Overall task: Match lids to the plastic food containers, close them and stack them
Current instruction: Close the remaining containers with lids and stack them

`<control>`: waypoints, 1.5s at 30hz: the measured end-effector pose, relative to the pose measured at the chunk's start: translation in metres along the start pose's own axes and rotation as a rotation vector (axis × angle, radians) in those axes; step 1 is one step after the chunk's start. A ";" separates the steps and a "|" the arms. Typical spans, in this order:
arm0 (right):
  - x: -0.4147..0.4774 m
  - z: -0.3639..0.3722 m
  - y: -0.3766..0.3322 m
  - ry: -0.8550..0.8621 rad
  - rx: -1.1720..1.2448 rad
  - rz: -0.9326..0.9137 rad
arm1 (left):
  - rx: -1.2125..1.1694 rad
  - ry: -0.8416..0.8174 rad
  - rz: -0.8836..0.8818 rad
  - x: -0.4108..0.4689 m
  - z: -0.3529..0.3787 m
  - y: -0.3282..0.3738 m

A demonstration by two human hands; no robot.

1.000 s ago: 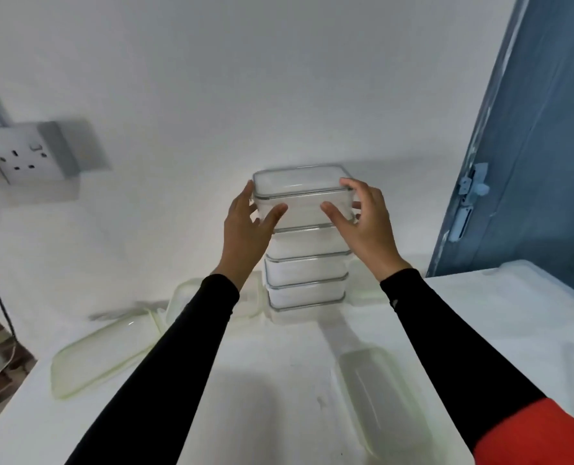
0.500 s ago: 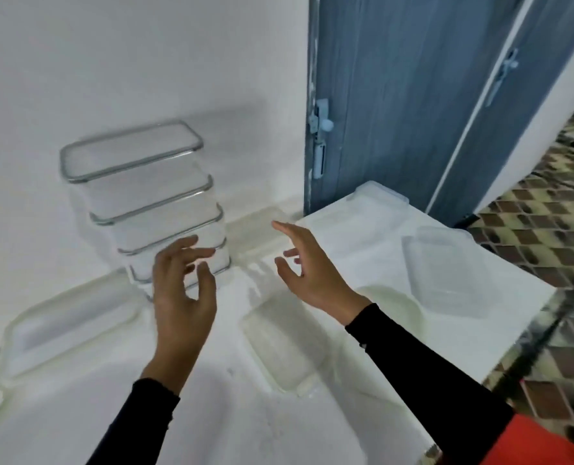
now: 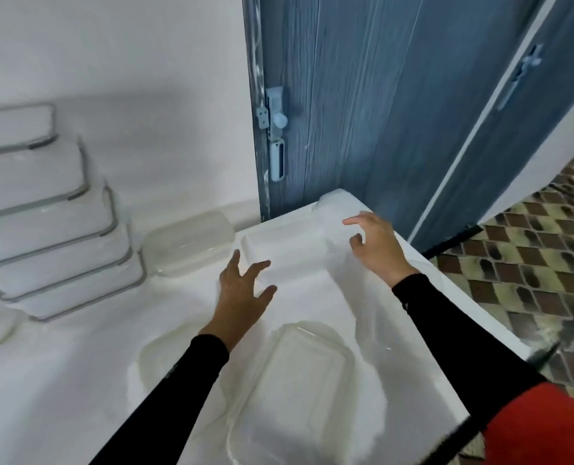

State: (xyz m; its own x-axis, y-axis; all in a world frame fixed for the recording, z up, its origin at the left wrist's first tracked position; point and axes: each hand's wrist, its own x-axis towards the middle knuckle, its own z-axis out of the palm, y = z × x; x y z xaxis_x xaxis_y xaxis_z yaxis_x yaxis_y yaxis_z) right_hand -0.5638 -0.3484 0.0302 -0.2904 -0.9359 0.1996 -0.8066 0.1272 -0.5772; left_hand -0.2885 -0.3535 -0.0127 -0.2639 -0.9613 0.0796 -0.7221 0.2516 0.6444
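both hands, left [image 3: 242,290] and right [image 3: 377,246], reach forward, fingers spread, holding nothing.

A domestic interior, most likely a room in a home, is indicated. A plain white plastered wall [image 3: 144,45] is met by a blue-grey painted wooden door [image 3: 362,95] fitted with a pale blue metal slide bolt [image 3: 275,142]. To the right, brown and cream patterned floor tiles [image 3: 530,263] are seen. A stack of lidded clear plastic food containers [image 3: 61,223] is set on a white moulded table top [image 3: 61,397] against the wall
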 end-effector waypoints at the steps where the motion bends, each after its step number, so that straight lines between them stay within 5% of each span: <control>1: 0.018 0.001 0.012 -0.052 -0.017 0.036 | 0.008 -0.011 -0.021 0.005 0.006 -0.001; 6: 0.069 0.013 0.043 -0.217 0.018 0.150 | -0.158 0.124 -0.019 0.018 0.016 0.003; 13: 0.056 0.013 0.030 -0.058 0.081 0.150 | -0.059 0.350 0.099 -0.016 -0.009 0.002; 17: 0.009 0.001 -0.034 0.094 0.415 0.118 | -0.056 0.432 0.151 -0.076 -0.057 -0.019; 27: -0.142 0.066 -0.182 -0.560 1.239 0.583 | -0.081 0.547 -0.282 -0.296 -0.189 -0.155; 35: -0.212 0.126 -0.250 -1.096 0.857 0.715 | -0.128 0.611 -0.388 -0.365 -0.245 -0.229; 41: -0.224 0.147 -0.264 -1.134 0.637 0.680 | -0.059 0.587 -0.428 -0.379 -0.262 -0.271; 45: -0.221 0.140 -0.280 -0.954 0.513 0.546 | -0.058 0.553 -0.456 -0.382 -0.271 -0.277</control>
State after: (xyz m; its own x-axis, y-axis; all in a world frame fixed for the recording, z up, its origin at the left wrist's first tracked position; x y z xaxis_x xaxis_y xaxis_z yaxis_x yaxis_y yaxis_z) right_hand -0.2013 -0.2235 0.0368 0.1420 -0.6932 -0.7066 -0.3356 0.6378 -0.6932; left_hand 0.1858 -0.0862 -0.0149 0.4297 -0.8893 0.1567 -0.6443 -0.1803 0.7432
